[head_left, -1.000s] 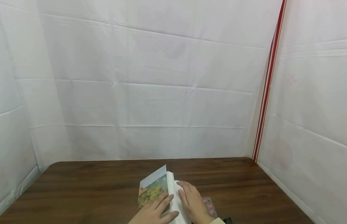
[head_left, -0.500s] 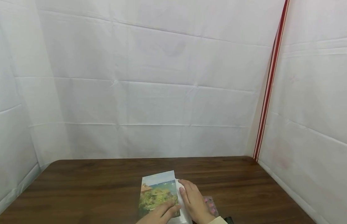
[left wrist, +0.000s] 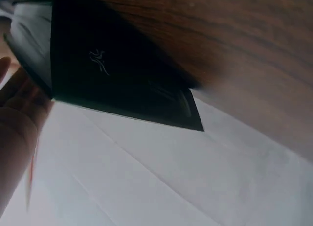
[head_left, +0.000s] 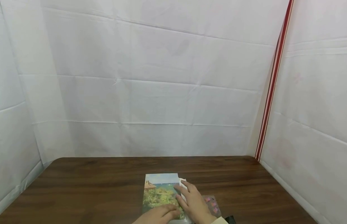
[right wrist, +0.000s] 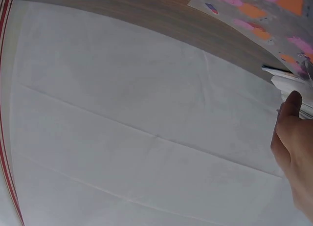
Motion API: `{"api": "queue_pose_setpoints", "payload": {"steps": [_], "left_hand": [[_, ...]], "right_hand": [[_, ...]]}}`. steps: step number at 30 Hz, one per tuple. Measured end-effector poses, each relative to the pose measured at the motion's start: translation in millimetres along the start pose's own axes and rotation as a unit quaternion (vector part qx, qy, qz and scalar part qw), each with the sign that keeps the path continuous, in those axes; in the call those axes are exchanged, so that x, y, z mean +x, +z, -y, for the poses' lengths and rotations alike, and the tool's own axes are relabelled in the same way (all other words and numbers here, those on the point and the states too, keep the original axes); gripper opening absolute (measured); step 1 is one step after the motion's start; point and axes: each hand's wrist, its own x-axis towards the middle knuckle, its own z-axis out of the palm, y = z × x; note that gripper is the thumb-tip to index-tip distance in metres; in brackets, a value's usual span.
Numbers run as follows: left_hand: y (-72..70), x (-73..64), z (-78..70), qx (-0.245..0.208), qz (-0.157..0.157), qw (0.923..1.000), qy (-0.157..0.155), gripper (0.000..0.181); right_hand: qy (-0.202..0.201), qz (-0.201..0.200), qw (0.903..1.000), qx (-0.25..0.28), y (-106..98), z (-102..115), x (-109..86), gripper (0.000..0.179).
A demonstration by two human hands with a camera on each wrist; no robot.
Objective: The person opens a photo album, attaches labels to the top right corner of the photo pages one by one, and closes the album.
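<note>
A book (head_left: 160, 194) with a painted landscape on its front lies near the table's front edge. My left hand (head_left: 159, 214) rests on the lower part of the painted cover. At the book's right side, my right hand (head_left: 194, 202) touches the cover and the white edge beside it, fingers extended. In the left wrist view, a dark green panel (left wrist: 112, 74) of the book with pale script slants over the table, near my left hand (left wrist: 19, 113). The right wrist view has my right hand (right wrist: 293, 138) against the white page edges (right wrist: 293, 89); most fingers are hidden.
Right of the book lies a see-through sheet or pouch (head_left: 212, 205) with pink and orange shapes. Beside my right wrist is a small black object (head_left: 230, 219). White cloth walls (head_left: 156, 102) stand around the brown wooden table (head_left: 92, 189), with a red-striped edge at the right.
The painted cover, raised and slanted at the left before, has swung right and down over the white part. My left hand has moved down along it; my right fingers now overlap its right edge.
</note>
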Motion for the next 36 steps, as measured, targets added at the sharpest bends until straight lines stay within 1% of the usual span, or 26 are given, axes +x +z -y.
{"api": "queue_pose_setpoints", "payload": {"steps": [2,3,4,7,10,11,13,16,18,21,25,32,36], "left_hand": [[-7.9,-1.1,0.7,-0.006,0.018,0.9995,-0.026,0.063],[-12.9,-2.3,0.6,-0.015,0.036,0.9979,-0.052,0.066],[-17.6,-2.9,0.8,-0.006,0.046,0.9962,-0.074,0.066],[-28.8,-4.0,2.6,0.038,0.049,0.9914,-0.115,0.062],[-33.3,-5.3,6.2,0.079,0.028,0.9866,-0.14,0.055],[-33.6,-6.2,7.7,0.078,0.026,0.9852,-0.15,0.055],[-32.6,-8.3,11.1,0.061,0.035,0.9811,-0.18,0.058],[-29.0,-12.1,15.7,0.021,0.067,0.9718,-0.225,0.064],[-26.1,-14.2,17.8,-0.001,0.084,0.9661,-0.244,0.067],[-23.3,-15.5,19.1,-0.01,0.097,0.9615,-0.257,0.069],[-21.5,-14.2,19.2,-0.006,0.101,0.9603,-0.26,0.069],[-19.8,-11.7,20.5,0.0,0.103,0.9614,-0.255,0.066],[-19.9,-10.0,20.3,0.005,0.104,0.9614,-0.255,0.066]], "right_hand": [[-0.004,0.0,1.0,-0.001,0.5,-0.2,-0.3,0.042],[-0.007,0.001,1.0,-0.001,0.7,-0.2,-0.4,0.042],[-0.009,0.001,1.0,-0.001,1.1,-0.2,-0.6,0.042],[-0.01,0.008,0.9999,-0.001,0.9,0.1,-1.0,0.042],[-0.005,0.019,0.9998,-0.007,0.0,0.4,-1.7,0.043],[-0.003,0.024,0.9997,-0.01,-0.6,0.6,-1.9,0.044],[0.001,0.032,0.9994,-0.014,-1.5,1.1,-2.3,0.046],[0.004,0.043,0.999,-0.015,-2.4,1.8,-2.7,0.047],[0.006,0.048,0.9987,-0.017,-3.1,2.0,-2.9,0.047],[0.008,0.055,0.9982,-0.023,-3.8,1.9,-3.1,0.047],[0.007,0.06,0.9977,-0.03,-4.8,1.1,-3.7,0.049],[-0.009,0.064,0.9964,-0.055,-6.0,-1.8,-5.4,0.055],[-0.02,0.058,0.9962,-0.062,-6.9,-3.4,-5.1,0.057]]}}
